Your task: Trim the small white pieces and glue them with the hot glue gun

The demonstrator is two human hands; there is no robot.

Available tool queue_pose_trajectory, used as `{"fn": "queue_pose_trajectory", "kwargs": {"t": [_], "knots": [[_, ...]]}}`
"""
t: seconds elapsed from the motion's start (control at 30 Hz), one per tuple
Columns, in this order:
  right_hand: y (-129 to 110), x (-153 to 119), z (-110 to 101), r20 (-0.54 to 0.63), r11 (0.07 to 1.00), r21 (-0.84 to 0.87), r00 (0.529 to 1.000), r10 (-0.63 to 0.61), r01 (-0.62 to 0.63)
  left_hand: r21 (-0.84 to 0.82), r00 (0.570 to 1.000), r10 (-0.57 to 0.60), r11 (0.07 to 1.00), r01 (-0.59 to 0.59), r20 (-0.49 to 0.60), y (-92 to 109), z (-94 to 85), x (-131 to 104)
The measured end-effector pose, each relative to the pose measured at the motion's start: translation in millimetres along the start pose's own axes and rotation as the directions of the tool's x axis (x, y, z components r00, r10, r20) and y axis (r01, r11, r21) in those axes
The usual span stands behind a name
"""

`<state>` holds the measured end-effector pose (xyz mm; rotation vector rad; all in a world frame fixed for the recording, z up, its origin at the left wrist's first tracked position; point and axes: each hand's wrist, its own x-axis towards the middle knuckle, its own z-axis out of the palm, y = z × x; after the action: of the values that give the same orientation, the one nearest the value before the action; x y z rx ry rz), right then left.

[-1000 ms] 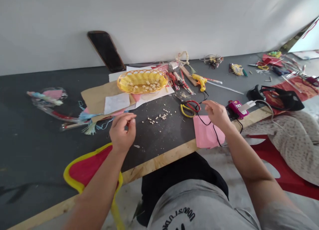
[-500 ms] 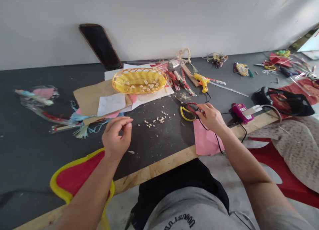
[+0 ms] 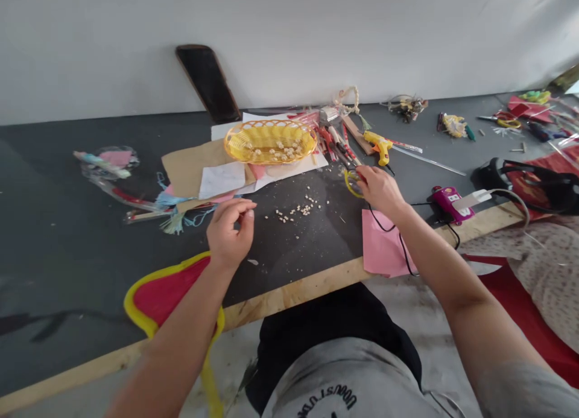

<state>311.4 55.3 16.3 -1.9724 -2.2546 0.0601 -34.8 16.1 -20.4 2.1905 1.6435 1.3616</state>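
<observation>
Dark tabletop (image 3: pixel 316 252): scissors (image 3: pixel 347 184) lengthwise, roughly wallward

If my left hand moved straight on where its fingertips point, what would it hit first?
Likely the small pale pieces right of your left hand, though its height above the table is unclear.

Upside-down lettering (image 3: pixel 328 400) on a grey shirt (image 3: pixel 362 367)

At the bottom centre of the frame runs 1 arc of dark capitals; "STUD" seems to be among them (the rest is too distorted to vouch for). Below it, a larger dark mark (image 3: pixel 333 415) is cut off by the frame's edge.
</observation>
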Motion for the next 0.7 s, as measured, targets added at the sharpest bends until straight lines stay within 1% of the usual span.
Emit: {"fn": "queue_pose_trajectory", "kwargs": {"t": [0.13, 0.23, 0.33, 0.43, 0.5, 0.53, 0.57, 0.6, 0.63, 0.67, 0.7], "knots": [[14.0, 23.7, 2.8, 0.042, 0.994, -0.054, 0.994, 0.099, -0.097, -0.006, 1.0, 0.007, 1.0, -0.007, -0.001, -1.0, 0.8, 0.3], [20.4, 36.5, 6.2, 0.051, 0.992, -0.069, 0.993, 0.11, -0.107, -0.004, 1.0, 0.03, 1.0, -0.03, -0.005, -2.4, 1.2, 0.6], [22.8, 40.3, 6.1, 0.063, 0.993, -0.075, 0.993, 0.101, -0.096, 0.0, 0.997, 0.069, 0.998, -0.069, -0.022, -2.8, 1.4, -0.4], [14.1, 35.6, -0.9, 0.083, 0.995, -0.084, 0.994, 0.064, -0.057, 0.006, 0.996, 0.084, 0.996, -0.084, -0.022, -0.8, 0.7, -2.3], [-0.9, 29.2, -7.5, 0.074, 0.998, -0.052, 0.997, -0.016, 0.02, 0.012, 0.997, 0.075, 0.997, -0.075, -0.013, 2.4, -0.7, -1.8], [-10.9, 25.6, -10.1, 0.051, 0.996, -0.003, 0.995, -0.086, 0.087, 0.02, 0.998, 0.066, 0.998, -0.066, 0.003, 4.7, -1.5, -0.3], [-22.0, 22.0, -11.5, 0.0, 0.986, 0.068, 0.988, -0.156, 0.155, 0.032, 0.998, 0.051, 0.998, -0.052, 0.037, 7.6, -2.4, 2.3], [-33.6, 18.8, -11.2, -0.056, 0.967, 0.142, 0.977, -0.206, 0.212, 0.051, 0.995, 0.03, 0.998, -0.035, 0.1, 10.9, -3.3, 6.1], [-45.1, 16.2, -9.1, -0.105, 0.941, 0.211, 0.963, -0.248, 0.265, 0.078, 0.983, 0.005, 0.997, -0.02, 0.186, 14.5, -3.8, 10.7], [-55.9, 14.1, -5.1, -0.155, 0.912, 0.27, 0.948, -0.276, 0.31, 0.109, 0.956, -0.021, 0.994, -0.011, 0.292, 18.3, -4.0, 16.1], [-65.3, 12.7, 0.5, -0.208, 0.881, 0.321, 0.933, -0.294, 0.349, 0.141, 0.913, -0.042, 0.99, -0.018, 0.406, 21.9, -3.5, 21.7]]}}
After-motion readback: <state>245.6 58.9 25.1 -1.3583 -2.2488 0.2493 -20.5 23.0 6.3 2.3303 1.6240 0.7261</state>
